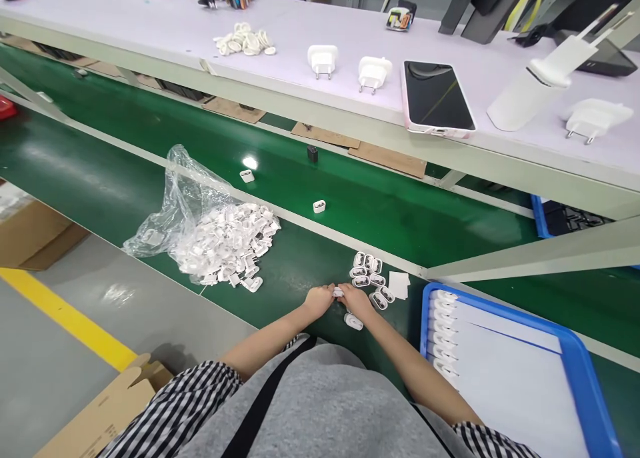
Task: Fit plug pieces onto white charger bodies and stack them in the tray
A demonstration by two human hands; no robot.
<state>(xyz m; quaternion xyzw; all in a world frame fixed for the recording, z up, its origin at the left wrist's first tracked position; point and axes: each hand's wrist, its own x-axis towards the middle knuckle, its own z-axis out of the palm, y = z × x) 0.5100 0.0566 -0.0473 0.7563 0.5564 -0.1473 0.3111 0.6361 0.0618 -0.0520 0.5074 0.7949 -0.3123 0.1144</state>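
Low over the green work surface, my left hand (319, 303) and my right hand (357, 299) meet at a small white plastic charger part (338, 291). The fingers of both hands are closed on it and partly cover it. Just below my right hand lies a white oval charger housing (353, 321). Several more oval housings (360, 271) with dark insides are grouped beyond and to the right of that hand, beside a square of white paper (399, 285). Left of my hands is a heap of small white plastic parts (227, 241), spilling from a clear plastic bag (175, 191).
A blue tray (593, 371) holds white pieces in a row along its left side. On the green belt sit two white housings (319, 207) and a black block (313, 153). The raised shelf (290, 31) carries white plugs (374, 73) and a phone (439, 97). Cardboard boxes (100, 418) stand at lower left.
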